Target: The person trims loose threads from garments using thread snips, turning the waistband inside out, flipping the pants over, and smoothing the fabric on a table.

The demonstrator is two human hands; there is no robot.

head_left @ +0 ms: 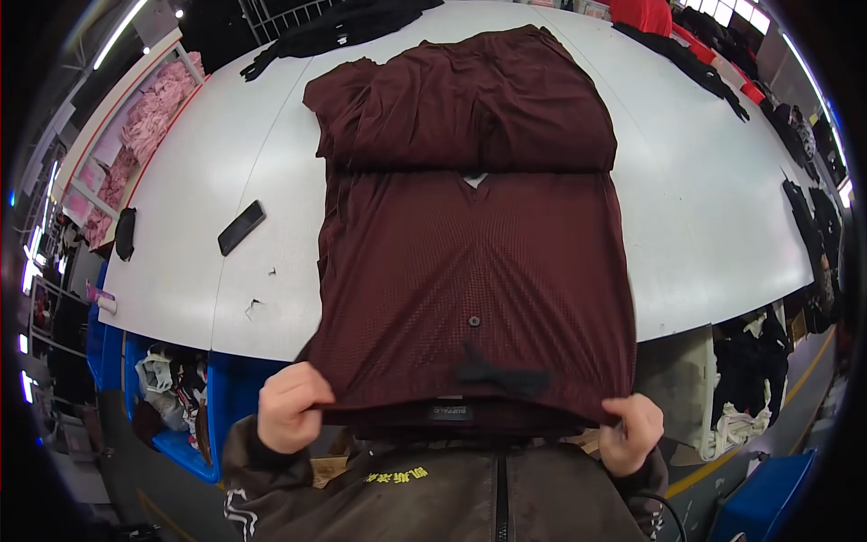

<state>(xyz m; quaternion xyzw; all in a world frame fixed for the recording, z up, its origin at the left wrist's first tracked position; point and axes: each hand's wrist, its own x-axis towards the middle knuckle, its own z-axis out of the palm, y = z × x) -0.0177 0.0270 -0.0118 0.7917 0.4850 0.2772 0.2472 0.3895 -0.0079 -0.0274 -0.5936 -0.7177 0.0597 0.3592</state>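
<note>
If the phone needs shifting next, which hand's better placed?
Probably left. The left hand holds the maroon garment on the side nearer the phone; the right hand holds the opposite side.

On the white desk [713, 226], a black phone [242, 228] lies at left, with 2 dark thread scraps [254, 303] near it. A black bundle [125, 233] sits at the left edge, a black garment [352, 25] at the far edge. Red cloth [643, 14] lies far right. Beyond the left edge, a rack [83, 188] holds pink cloth [155, 113]. Below, a blue bin [237, 388] holds mixed cloth [167, 375].
</note>
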